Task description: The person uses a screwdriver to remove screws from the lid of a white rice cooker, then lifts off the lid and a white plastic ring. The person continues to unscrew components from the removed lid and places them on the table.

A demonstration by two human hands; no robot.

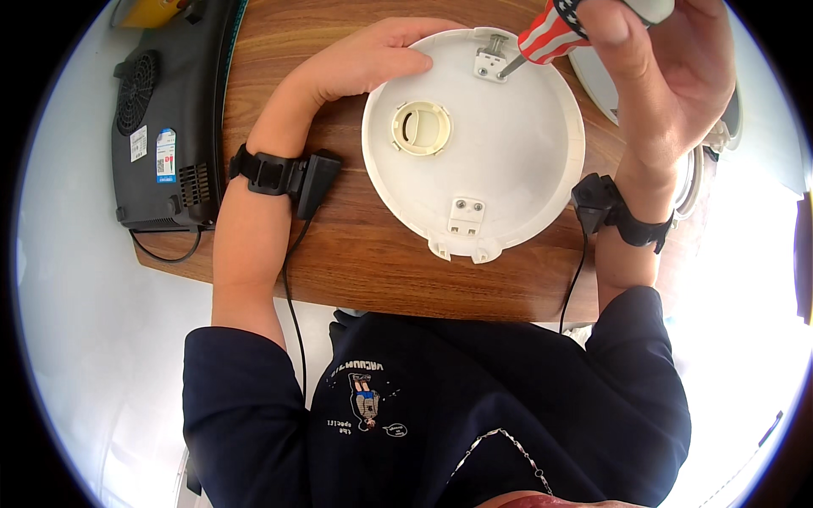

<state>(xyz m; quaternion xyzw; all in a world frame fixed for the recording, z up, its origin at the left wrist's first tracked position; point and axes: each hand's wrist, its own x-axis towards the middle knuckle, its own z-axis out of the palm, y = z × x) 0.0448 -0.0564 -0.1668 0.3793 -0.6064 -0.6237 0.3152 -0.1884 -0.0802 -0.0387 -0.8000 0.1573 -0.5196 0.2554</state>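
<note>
A round white plastic cover (517,161) lies on the wooden table with its inner side up. My left hand (381,55) grips its upper left rim, thumb on the inside and the other fingers partly hidden. In my right hand (673,85) is a screwdriver (552,34) with a red, white and blue handle, held at a slant. Its tip meets the right screw of a small white bracket (489,68) near the cover's far edge. A second bracket (467,215) with two screws sits near the close edge. A cream round vent piece (421,128) is set at the left.
An upturned black appliance (161,199) with a fan grille stands on the left, its cord hanging down. Another round white part (593,80) is partly hidden behind my right hand. Black devices (317,182) strapped to both wrists trail cables across the table (356,275).
</note>
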